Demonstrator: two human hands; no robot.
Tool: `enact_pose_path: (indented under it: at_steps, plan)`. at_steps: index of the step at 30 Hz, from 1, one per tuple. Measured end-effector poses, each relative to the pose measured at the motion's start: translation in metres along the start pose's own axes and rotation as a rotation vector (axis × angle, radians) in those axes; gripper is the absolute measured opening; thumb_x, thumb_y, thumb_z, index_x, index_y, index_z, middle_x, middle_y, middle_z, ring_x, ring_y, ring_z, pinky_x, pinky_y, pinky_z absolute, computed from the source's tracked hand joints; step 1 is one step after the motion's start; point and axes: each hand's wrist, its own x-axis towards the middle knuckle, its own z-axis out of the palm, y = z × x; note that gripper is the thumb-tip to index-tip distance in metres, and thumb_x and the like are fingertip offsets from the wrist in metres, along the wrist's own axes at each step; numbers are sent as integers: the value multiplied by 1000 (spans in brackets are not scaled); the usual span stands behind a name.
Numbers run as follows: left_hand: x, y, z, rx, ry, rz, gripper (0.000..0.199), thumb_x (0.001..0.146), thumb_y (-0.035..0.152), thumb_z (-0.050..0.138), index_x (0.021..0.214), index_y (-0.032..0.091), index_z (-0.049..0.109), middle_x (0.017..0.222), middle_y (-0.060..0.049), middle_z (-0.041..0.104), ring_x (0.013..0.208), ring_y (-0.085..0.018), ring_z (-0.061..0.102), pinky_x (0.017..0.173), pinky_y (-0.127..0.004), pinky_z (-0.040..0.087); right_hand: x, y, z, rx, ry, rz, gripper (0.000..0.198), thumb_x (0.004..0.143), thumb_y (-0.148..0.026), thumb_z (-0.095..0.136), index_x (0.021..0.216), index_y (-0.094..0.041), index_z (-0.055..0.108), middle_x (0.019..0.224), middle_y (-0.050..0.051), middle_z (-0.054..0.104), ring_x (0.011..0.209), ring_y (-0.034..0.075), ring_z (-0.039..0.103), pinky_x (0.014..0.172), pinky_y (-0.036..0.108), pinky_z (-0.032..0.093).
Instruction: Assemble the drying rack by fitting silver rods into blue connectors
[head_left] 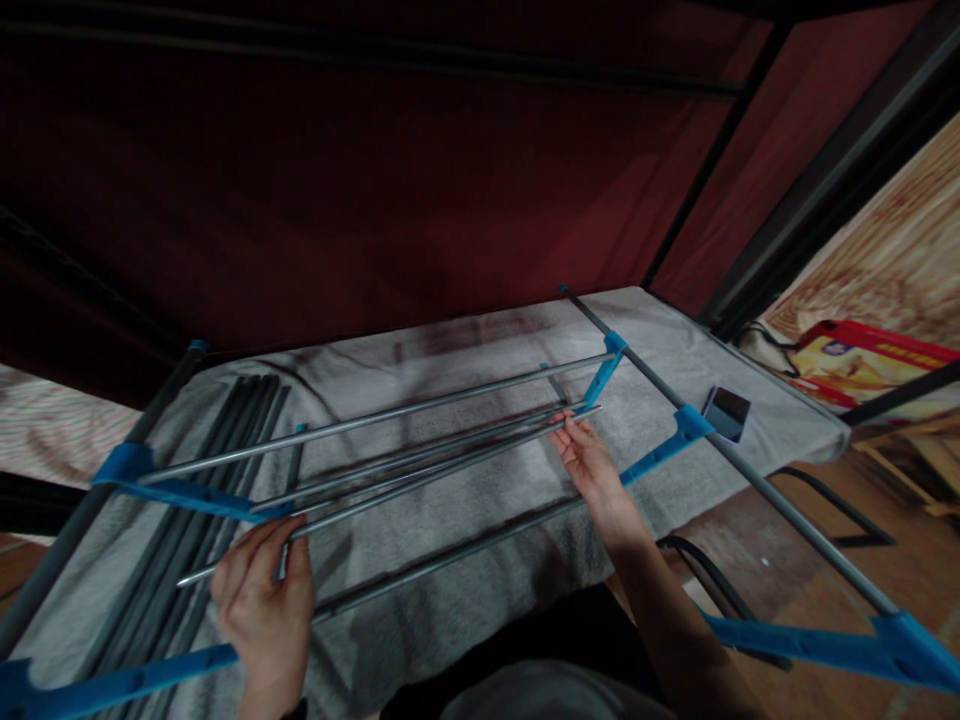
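Observation:
A slim grey metal rod (450, 469) runs slantwise across the frame between my hands. My left hand (262, 600) pinches it near its left end, whose tip sticks out past the fingers. My right hand (581, 460) has its fingers closed on the same rod near the right end. Around it lies a rack-like frame with blue plastic brackets: one at the left (124, 465), others at the right (694, 425). A fixed back rod (375, 415) and a front rod (450, 548) span between the sides. Another thin rod lies just behind the held one.
Several dark grey tubes (217, 470) lie bundled under the frame's left side on a grey cloth (480, 350). At the right, a phone (726, 413) rests on the cloth. A red and yellow package (877, 355) stands beyond, and a blue bracket (825, 645) juts over the floor.

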Motion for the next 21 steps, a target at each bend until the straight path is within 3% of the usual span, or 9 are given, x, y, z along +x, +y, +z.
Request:
enact_pose_path:
  at_steps: [6, 21]
  plan:
    - [-1, -4, 0, 13, 0, 28, 20, 96, 27, 61, 111, 20, 73, 111, -12, 74, 111, -29, 68, 105, -48, 48, 3, 0, 7, 3, 44, 19, 21, 74, -17, 89, 79, -24, 70, 85, -2, 78, 80, 13, 75, 78, 23, 63]
    - [0, -7, 1, 67, -7, 44, 19, 96, 25, 62, 111, 18, 72, 110, -13, 75, 108, -28, 69, 101, -46, 51, 15, -6, 26, -4, -11, -34, 31, 67, -20, 96, 72, -24, 66, 82, -4, 77, 76, 13, 73, 77, 27, 62]
